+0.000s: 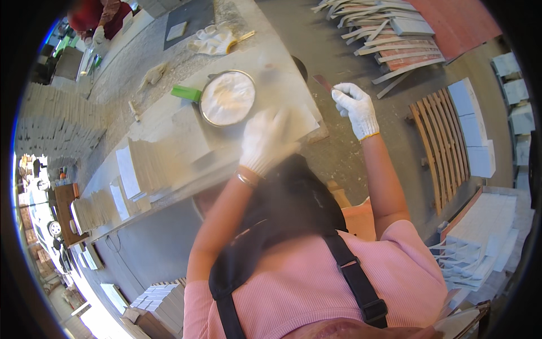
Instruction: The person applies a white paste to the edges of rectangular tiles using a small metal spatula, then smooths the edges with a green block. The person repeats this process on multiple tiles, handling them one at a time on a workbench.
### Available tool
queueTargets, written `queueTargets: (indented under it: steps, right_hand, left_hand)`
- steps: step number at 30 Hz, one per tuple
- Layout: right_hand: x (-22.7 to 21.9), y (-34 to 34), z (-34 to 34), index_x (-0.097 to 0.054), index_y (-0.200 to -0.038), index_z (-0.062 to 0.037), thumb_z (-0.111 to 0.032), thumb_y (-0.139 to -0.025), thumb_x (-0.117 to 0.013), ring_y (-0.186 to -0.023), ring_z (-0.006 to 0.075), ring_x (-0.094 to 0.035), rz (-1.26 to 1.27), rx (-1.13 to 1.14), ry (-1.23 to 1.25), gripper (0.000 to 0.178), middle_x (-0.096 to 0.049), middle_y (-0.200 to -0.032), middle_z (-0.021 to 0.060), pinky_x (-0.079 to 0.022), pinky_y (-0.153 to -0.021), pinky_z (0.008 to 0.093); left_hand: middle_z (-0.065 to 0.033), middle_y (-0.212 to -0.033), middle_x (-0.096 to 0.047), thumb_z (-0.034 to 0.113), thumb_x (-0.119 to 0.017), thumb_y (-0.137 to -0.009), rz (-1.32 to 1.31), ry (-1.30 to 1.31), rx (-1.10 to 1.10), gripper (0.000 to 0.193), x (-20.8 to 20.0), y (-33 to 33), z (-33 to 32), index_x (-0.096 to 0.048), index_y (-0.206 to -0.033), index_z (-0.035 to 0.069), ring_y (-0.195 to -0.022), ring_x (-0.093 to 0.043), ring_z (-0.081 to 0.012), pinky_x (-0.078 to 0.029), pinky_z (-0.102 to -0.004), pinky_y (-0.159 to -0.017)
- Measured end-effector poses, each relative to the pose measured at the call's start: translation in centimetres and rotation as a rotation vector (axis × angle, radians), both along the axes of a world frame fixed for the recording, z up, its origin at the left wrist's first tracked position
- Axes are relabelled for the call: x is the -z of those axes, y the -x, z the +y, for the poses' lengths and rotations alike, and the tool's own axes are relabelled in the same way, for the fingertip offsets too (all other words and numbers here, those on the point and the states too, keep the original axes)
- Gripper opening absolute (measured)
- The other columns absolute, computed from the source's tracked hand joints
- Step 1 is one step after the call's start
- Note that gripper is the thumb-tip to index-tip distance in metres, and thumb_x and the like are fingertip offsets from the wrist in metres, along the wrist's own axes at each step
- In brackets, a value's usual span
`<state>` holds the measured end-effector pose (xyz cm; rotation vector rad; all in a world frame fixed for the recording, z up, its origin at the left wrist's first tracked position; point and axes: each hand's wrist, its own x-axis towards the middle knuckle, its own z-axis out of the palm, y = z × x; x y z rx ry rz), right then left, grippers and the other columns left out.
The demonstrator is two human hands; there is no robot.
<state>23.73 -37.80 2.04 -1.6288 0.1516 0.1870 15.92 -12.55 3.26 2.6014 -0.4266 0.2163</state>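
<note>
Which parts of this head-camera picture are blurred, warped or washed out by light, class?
Head view: the left hand is smeared by motion blur, while the right hand with its scraper looks sharper; the worktable edges bow toward the dark round rim; the white paste in the pan glares, and the lower-left corner is washed out.
</note>
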Motion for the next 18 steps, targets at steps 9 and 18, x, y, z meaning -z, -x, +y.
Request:
queueTargets:
  steps: [9,18]
  right_hand:
    - [2.3,4.8,-1.6,-0.07,-0.108,-0.007,-0.017,-0.098,-0.071,-0.069,0.008,-0.066,-0.053,-0.098,0.342,0.015,-0.073,-0.089,0.001,-0.05,-0.06,0.0257]
    - [1.8,5.3,0.3,-0.07,-0.113,-0.0096,-0.014,-0.092,-0.074,-0.086,0.0322,-0.074,-0.37,-0.18,0.728,0.021,-0.075,-0.098,0.0138,-0.058,-0.076,0.0375]
  left_hand:
    - [-0.0174,-0.13,-0.064,0.046,-0.085,-0.066,0.016,-0.095,-0.042,0.078,1.8,-2.3,-1.8,-0.065,-0.13,0.007,-0.121,-0.06,-0.0402,-0.05,-0.0504,-0.099]
    - [-0.017,-0.136,-0.063,0.053,-0.083,-0.068,0.0,-0.067,-0.058,0.076,2.7,-1.9,-1.2,-0.069,-0.131,0.011,-0.126,-0.059,-0.0399,-0.047,-0.0517,-0.103]
